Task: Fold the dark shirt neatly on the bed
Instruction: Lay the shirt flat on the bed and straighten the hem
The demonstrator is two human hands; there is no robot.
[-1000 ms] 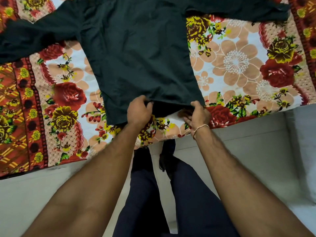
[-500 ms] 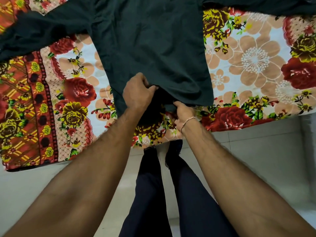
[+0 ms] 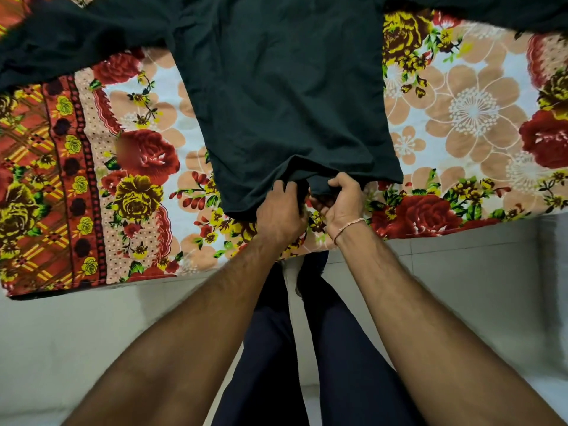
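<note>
Right now my left hand point(image 3: 281, 207) is closed on the bottom hem of the dark shirt point(image 3: 285, 96), fingers curled into the cloth. Just beside it, my right hand point(image 3: 338, 201) pinches the same hem, with a thin bracelet point(image 3: 350, 226) on its wrist. Between the two, the hem bunches up and lifts a little. Beyond that, the shirt lies spread flat on the bed point(image 3: 461, 118), sleeves reaching out to either side over the flowered sheet point(image 3: 138, 167). Below the bed's edge are my dark trousers point(image 3: 338, 364) and the pale floor point(image 3: 476, 287).
</note>
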